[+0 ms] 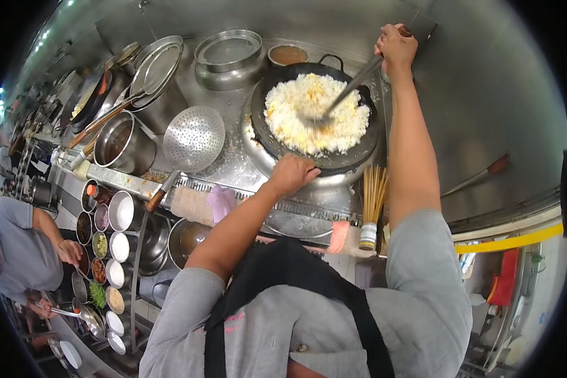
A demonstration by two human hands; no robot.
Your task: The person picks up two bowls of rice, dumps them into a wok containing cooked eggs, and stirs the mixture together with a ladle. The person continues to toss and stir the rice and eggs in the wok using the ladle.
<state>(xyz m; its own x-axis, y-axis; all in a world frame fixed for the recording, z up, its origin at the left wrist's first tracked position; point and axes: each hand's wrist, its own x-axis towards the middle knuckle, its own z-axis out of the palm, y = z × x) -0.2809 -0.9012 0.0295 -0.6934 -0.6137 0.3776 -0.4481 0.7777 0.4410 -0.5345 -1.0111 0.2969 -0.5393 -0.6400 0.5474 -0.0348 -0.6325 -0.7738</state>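
Note:
A black wok (272, 137) full of white rice (290, 104) with yellow egg bits sits on the stove ring. My left hand (293, 173) is closed on the wok's near edge; whether a handle lies under the fingers is hidden. Raised at the upper right, my right hand (397, 51) grips the wooden end of a long metal ladle (358, 80). Its head rests in the middle of the rice, blurred by motion. On the wok's far side a loop handle (331, 60) stands up.
Left of the wok lie a perforated skimmer (194, 140), a steel pot (125, 143) and a lidded pot (228, 66). A bamboo brush (373, 201) stands near the front edge. Several ingredient tubs (121, 246) line the left, where a co-worker (28, 246) holds a ladle.

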